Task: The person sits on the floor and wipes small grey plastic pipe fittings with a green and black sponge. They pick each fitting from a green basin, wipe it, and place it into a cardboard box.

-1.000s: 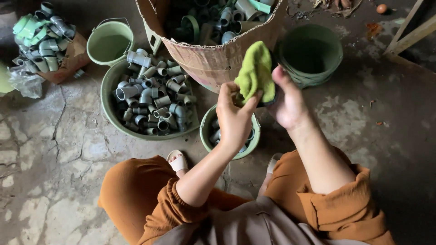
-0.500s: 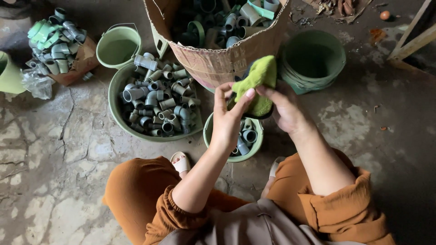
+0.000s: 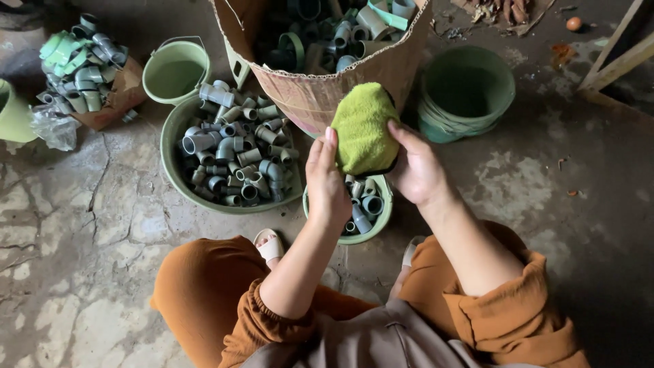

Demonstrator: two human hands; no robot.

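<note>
A yellow-green cloth [image 3: 363, 129] is bunched between both hands above a small green bowl [image 3: 379, 221] of grey pipe fittings. My left hand [image 3: 325, 182] presses on the cloth's left side with fingers straight. My right hand [image 3: 415, 167] grips the cloth from the right, thumb on top. Something dark shows under the cloth's lower edge; I cannot tell what it is.
A wide green basin [image 3: 170, 163] full of grey pipe fittings lies to the left. A cardboard box [image 3: 320, 92] of fittings stands behind the hands. An empty pail [image 3: 176, 70], a stack of green buckets [image 3: 465, 92] and a pile of fittings [image 3: 78, 65] stand around. My knees are below.
The cloth has been gathered from a loose hanging flap into a rounded bundle between both hands. The hands have come lower, closer over the small bowl.
</note>
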